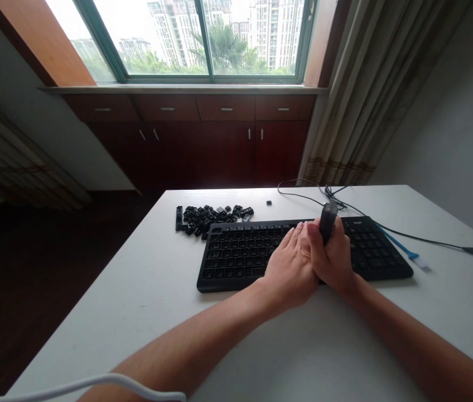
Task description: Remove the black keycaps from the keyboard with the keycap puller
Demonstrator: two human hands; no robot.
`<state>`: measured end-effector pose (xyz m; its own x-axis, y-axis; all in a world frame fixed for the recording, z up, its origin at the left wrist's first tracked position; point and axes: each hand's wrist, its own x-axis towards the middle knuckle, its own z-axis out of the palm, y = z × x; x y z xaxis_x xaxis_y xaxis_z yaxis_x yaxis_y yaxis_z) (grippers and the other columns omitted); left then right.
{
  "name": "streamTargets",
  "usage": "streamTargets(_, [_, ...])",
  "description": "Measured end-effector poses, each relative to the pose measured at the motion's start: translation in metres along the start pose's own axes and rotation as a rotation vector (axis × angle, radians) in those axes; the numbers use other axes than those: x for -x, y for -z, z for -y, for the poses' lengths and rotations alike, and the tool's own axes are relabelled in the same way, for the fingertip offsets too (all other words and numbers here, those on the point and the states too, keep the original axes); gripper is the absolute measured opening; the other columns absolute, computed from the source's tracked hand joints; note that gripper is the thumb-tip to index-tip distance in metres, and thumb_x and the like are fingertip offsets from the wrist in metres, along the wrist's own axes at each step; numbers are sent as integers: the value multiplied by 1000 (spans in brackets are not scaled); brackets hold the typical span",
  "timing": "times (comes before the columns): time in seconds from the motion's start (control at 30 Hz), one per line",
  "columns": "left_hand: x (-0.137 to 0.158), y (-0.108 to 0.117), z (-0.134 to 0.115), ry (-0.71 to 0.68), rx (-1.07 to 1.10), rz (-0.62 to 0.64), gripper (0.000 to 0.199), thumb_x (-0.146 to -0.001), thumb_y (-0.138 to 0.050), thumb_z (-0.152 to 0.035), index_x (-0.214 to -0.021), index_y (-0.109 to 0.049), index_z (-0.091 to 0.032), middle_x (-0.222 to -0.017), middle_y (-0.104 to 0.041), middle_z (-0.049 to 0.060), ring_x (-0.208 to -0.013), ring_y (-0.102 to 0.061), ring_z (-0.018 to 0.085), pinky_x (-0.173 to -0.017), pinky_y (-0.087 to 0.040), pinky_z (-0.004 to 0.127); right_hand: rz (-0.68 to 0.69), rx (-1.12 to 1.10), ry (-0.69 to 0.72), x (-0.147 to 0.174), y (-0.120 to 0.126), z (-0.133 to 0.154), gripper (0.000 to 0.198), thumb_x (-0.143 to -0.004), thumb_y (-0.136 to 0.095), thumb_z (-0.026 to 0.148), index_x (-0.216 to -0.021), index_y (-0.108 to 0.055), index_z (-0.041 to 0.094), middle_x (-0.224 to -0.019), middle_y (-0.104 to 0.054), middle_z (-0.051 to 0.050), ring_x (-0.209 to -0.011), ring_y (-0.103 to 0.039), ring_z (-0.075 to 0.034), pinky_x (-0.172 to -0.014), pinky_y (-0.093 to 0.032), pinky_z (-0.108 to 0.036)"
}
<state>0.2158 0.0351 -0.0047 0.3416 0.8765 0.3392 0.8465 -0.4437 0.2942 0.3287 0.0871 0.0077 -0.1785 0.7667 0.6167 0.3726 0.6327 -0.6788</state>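
A black keyboard (236,244) lies on the table in front of me; the keycaps are off much of its left and middle part, showing the sockets. My left hand (293,268) rests flat across its middle, fingers stretched out. Just right of it and touching it, my right hand (333,254) is wrapped round a black tool handle (328,222) held upright over the keys. The tool's lower end is hidden by my hands. Behind the keyboard's left end lies a pile of loose black keycaps (203,218).
One small black piece (269,202) sits apart near the table's back edge. A dark cable (412,237) runs to the right, and a blue-handled brush (404,248) lies by the keyboard's right end. A white cable (111,378) crosses the near left corner of the white table (144,301).
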Motion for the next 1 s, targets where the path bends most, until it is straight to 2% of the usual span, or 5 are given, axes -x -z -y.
streamTargets(0.33, [1, -2, 1, -19, -14, -8, 71, -98, -39, -24, -161, -12, -8, -162, -38, 18, -155, -28, 29, -128, -23, 50, -44, -13, -47, 0, -1, 1, 26, -94, -61, 46, -87, -46, 26, -64, -63, -3, -55, -64, -24, -48, -43, -31])
streamTargets(0.63, [1, -1, 0, -5, -34, 16, 76, -97, -40, -25, -162, -6, -3, -161, -38, 22, -154, -28, 32, -129, -21, 49, -55, 15, -54, -1, -3, 2, 25, -95, -58, 46, -89, -46, 25, -63, -64, -4, -52, -62, -23, -46, -40, -31])
streamTargets(0.8, [1, -2, 0, -5, -31, -10, 73, -98, -41, -25, -162, -12, -5, -160, -39, 21, -154, -30, 32, -129, -22, 49, -80, 45, -51, -1, -3, 2, 26, -94, -59, 47, -91, -47, 25, -59, -62, -3, -49, -61, -23, -44, -39, -31])
streamTargets(1.0, [0, -4, 1, 0, 14, -22, 68, -100, -38, -27, -161, -16, -6, -164, -33, 20, -157, -22, 30, -129, -23, 49, -97, 63, -61, -1, -4, 0, 26, -94, -59, 48, -90, -47, 25, -60, -61, -3, -49, -61, -24, -45, -38, -32])
